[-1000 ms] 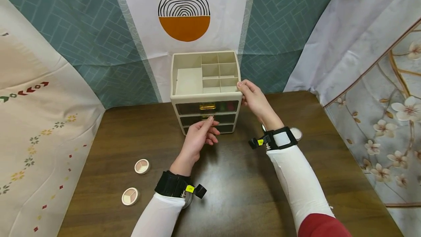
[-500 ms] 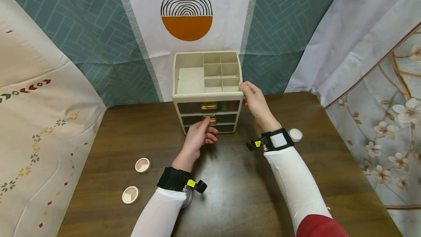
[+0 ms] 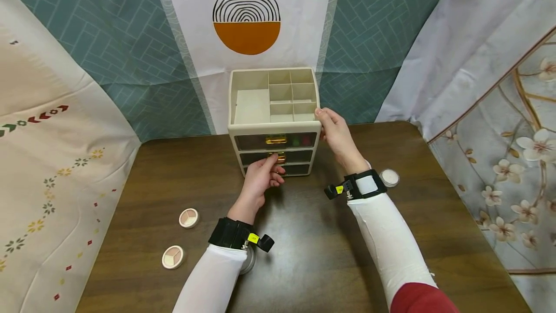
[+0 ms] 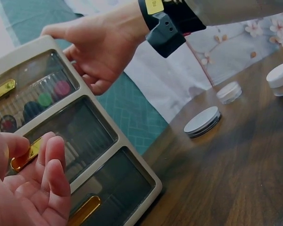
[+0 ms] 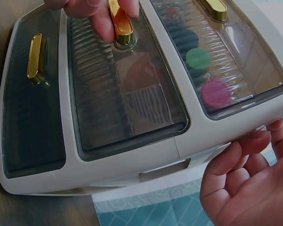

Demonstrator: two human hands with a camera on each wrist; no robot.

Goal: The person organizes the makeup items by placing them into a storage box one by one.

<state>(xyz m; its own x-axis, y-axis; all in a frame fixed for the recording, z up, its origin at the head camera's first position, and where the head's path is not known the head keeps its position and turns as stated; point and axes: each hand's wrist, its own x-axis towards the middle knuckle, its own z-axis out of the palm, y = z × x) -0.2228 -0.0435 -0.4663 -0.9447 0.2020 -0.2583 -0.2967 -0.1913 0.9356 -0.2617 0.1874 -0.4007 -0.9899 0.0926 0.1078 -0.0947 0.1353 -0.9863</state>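
Observation:
A cream organizer [image 3: 273, 129] with three dark see-through drawers stands at the table's back. My left hand [image 3: 257, 181] pinches the gold handle [image 4: 26, 157] of the middle drawer between thumb and fingers; that drawer looks closed. On the organizer's right side, my right hand [image 3: 338, 138] grips the top edge, thumb on the rim and fingers along the side wall. Through the top drawer [image 5: 226, 56] a green cap [image 5: 198, 59] and a pink cap [image 5: 216, 93] show. In the right wrist view, the left fingers [image 5: 101, 23] are around the middle handle.
Two round palettes [image 3: 188, 218] [image 3: 173, 257] lie on the wooden table [image 3: 143, 182] at left. A round grey item is partly hidden by my left wrist. Beyond my right wrist are several round containers [image 4: 202, 121]. Patterned cloths [image 3: 365, 47] hang behind and beside the table.
Over the last second my left hand has moved slightly down and left and closed its fingers on the middle handle. My right hand has kept its grip on the organizer's edge.

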